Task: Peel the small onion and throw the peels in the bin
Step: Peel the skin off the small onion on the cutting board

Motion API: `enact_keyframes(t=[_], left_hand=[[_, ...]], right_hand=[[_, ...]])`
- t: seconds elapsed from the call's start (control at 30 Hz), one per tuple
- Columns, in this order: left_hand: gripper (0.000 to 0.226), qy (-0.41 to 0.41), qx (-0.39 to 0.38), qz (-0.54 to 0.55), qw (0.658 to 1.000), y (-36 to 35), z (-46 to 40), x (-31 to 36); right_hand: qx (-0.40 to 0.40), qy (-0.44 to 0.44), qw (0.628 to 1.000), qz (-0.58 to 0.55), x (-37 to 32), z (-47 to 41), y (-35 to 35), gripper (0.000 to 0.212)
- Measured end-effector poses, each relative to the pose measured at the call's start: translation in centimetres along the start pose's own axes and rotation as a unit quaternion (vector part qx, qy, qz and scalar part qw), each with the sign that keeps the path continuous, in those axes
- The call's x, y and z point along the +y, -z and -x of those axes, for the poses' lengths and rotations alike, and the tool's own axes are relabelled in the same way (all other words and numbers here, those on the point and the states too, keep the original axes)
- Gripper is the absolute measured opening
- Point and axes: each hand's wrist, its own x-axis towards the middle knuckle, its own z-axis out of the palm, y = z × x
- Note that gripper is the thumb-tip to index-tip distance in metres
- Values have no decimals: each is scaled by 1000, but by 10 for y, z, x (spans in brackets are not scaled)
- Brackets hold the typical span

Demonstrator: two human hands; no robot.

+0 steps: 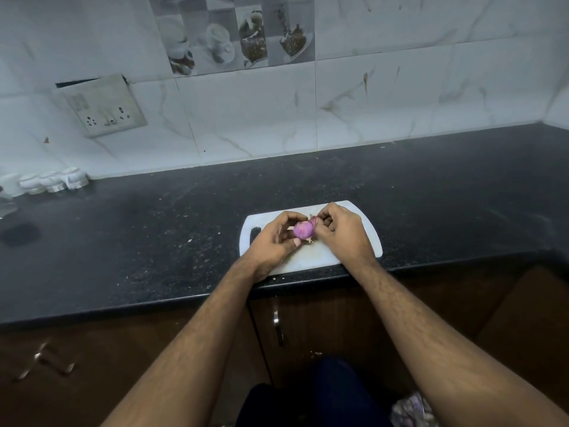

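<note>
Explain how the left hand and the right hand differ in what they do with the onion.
The left hand holds the small onion itself, fingers curled round its purple body; the right hand pinches only a loose peel at the onion's upper end. The left hand comes from the left side of the white cutting board, the right hand from the right. Both are over the board with curled fingers.

Both hands' fingers (284, 217) curled, pinching

Both forearms are bare to past the elbow, with dark hair along them and no sleeves showing. The left hand (274, 238) and right hand (341, 232) carry no rings. Dark navy trousers (314, 396) below.
</note>
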Motion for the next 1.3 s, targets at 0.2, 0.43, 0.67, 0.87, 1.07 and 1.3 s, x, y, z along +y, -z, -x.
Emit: enact_keyframes(t=[0.2,0.43,0.67,0.87,1.07,1.3], left_hand=[[47,10,11,6,1000,-7,1,4],[30,-27,56,-45,997,-8,0,0],[45,-12,89,51,995,-2,1,-3],[38,1,119,35,992,-1,0,-5],[39,-6,126,36,991,-2,0,-6],[37,-3,97,56,994,-1,2,-5]], right_hand=[[-20,3,1000,-12,3,1,-1,8],[-3,-23,998,-51,4,-1,0,6],[12,-59,998,-36,8,-4,-2,6],[-106,50,993,17,6,-4,-4,37],[-125,41,991,-36,-1,3,0,28],[-128,31,989,-75,-4,2,4,18]])
